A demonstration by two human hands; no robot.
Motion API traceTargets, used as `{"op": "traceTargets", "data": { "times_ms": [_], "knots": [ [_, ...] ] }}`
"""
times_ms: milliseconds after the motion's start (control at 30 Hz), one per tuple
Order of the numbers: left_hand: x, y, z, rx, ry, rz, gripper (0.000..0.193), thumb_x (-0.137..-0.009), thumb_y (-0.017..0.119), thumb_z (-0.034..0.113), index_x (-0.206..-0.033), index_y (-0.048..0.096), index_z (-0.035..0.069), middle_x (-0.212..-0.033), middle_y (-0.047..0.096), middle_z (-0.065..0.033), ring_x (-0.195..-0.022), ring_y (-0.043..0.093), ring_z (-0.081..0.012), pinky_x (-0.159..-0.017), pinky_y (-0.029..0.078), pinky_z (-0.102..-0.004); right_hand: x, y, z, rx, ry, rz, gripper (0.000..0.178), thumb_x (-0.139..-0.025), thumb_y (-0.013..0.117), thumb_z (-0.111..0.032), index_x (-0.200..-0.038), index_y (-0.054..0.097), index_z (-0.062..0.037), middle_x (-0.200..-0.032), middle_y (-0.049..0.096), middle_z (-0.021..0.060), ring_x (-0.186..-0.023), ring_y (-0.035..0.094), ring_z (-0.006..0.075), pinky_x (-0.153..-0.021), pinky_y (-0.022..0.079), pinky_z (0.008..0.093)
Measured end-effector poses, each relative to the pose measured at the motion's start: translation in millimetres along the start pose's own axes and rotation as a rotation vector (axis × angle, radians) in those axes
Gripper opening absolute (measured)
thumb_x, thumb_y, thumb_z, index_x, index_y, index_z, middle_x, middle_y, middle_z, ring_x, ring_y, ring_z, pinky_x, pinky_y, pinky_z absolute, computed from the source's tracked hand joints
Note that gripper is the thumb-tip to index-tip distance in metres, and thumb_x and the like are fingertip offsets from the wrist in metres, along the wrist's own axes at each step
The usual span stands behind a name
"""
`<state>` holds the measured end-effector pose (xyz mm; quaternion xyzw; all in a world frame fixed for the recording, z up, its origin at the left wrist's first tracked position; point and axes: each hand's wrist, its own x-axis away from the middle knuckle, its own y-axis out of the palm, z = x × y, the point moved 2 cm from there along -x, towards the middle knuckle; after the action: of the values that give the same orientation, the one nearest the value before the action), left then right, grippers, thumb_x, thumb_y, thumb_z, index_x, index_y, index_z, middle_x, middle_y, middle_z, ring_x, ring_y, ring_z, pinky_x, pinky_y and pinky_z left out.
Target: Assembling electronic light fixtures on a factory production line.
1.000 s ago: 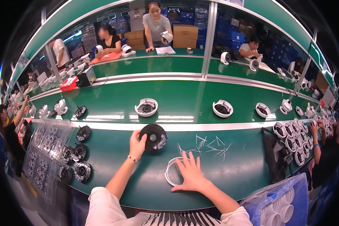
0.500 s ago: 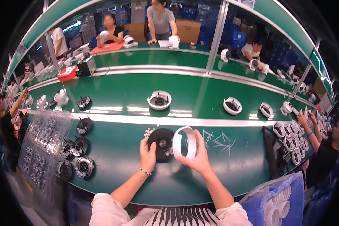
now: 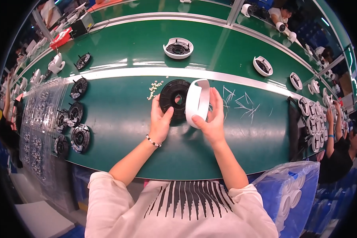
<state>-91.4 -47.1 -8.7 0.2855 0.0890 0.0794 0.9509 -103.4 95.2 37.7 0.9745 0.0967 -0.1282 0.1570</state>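
Observation:
My left hand (image 3: 161, 121) grips a round black plastic base (image 3: 171, 99) with a hole in its middle, thumb on its face. A white plastic ring housing (image 3: 197, 104) with a notched rim is in my right hand (image 3: 213, 119), thumb in front and fingers behind. Both parts are held up over the green table, side by side, the ring's edge overlapping the right side of the base. Whether they touch I cannot tell. Just left of the base lies a small heap of pale bits (image 3: 152, 90). Thin clear strips (image 3: 248, 106) are scattered to the right of my right hand.
Several black bases (image 3: 80, 137) stand at the left beside clear trays of small parts (image 3: 37, 135). A white housing with a black insert (image 3: 178, 48) sits on the far belt. More housings (image 3: 315, 123) fill the right end, near a co-worker (image 3: 339, 150). A plastic-lined blue bin (image 3: 289, 198) stands lower right.
The view has tipped downward, so the table sits higher in the picture. The white ring has turned more side-on and come closer to the black base. Both hands keep their hold.

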Motion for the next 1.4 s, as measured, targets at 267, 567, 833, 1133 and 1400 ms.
{"op": "traceTargets", "data": {
  "times_ms": [267, 567, 833, 1133, 1400],
  "knots": [
    [8.9, 1.2, 11.1, 0.514, -0.684, -0.527, 0.065, -0.075, 0.05, 0.027, -0.131, 0.023, 0.012, -0.13, 0.032, -0.0112, -0.118, 0.034, -0.0309, -0.092, 0.032, -0.0531, 5.8, -10.9, 19.6, 0.259, -0.043, 0.015, 0.107, -0.049, 0.082, -0.026, -0.129, 0.018, 0.0027, -0.122, 0.033, 0.0197, -0.112, 0.039, 0.0271, -0.093, 0.034, 0.0344],
    [-13.0, -0.8, 8.4, 0.541, -0.645, -0.174, 0.05, -0.085, 0.03, 0.039, -0.118, 0.042, 0.003, -0.114, 0.049, -0.0145, -0.105, 0.047, -0.0271, -0.091, 0.038, -0.0413, 7.6, -9.6, 8.1, 0.68, 0.048, -0.274, 0.113, -0.044, 0.083, -0.034, -0.132, 0.019, -0.0039, -0.135, 0.015, 0.0252, -0.123, 0.025, 0.0344, -0.099, 0.024, 0.041],
    [-1.2, 1.0, -2.5, 0.643, -0.746, -0.236, 0.047, -0.085, 0.036, 0.036, -0.115, 0.046, 0.002, -0.111, 0.052, -0.0132, -0.1, 0.05, -0.0246, -0.091, 0.038, -0.0383, 0.0, -4.4, -14.5, 0.873, -0.22, -0.58, 0.121, -0.041, 0.08, -0.045, -0.133, 0.013, -0.004, -0.137, 0.003, 0.0259, -0.126, 0.008, 0.0432, -0.1, 0.014, 0.0487],
    [6.2, 3.6, 13.5, 0.636, -0.677, -0.145, 0.05, -0.075, 0.04, 0.035, -0.115, 0.045, 0.005, -0.105, 0.054, -0.0128, -0.094, 0.053, -0.0254, -0.085, 0.04, -0.0421, 4.0, -10.8, -2.9, 0.533, -0.156, -0.37, 0.118, -0.044, 0.083, -0.026, -0.132, 0.009, 0.0023, -0.135, 0.019, 0.0214, -0.122, 0.027, 0.0323, -0.099, 0.026, 0.0405],
    [10.4, -0.6, -3.7, 0.599, -0.597, -0.063, 0.049, -0.08, 0.033, 0.035, -0.116, 0.045, 0.004, -0.108, 0.053, -0.013, -0.099, 0.052, -0.0236, -0.088, 0.04, -0.0372, 21.7, 13.8, 1.5, 0.76, -0.203, -0.19, 0.112, -0.046, 0.081, -0.035, -0.129, 0.016, 0.0035, -0.127, 0.025, 0.0226, -0.116, 0.03, 0.0362, -0.095, 0.027, 0.0426]
  ]
}}
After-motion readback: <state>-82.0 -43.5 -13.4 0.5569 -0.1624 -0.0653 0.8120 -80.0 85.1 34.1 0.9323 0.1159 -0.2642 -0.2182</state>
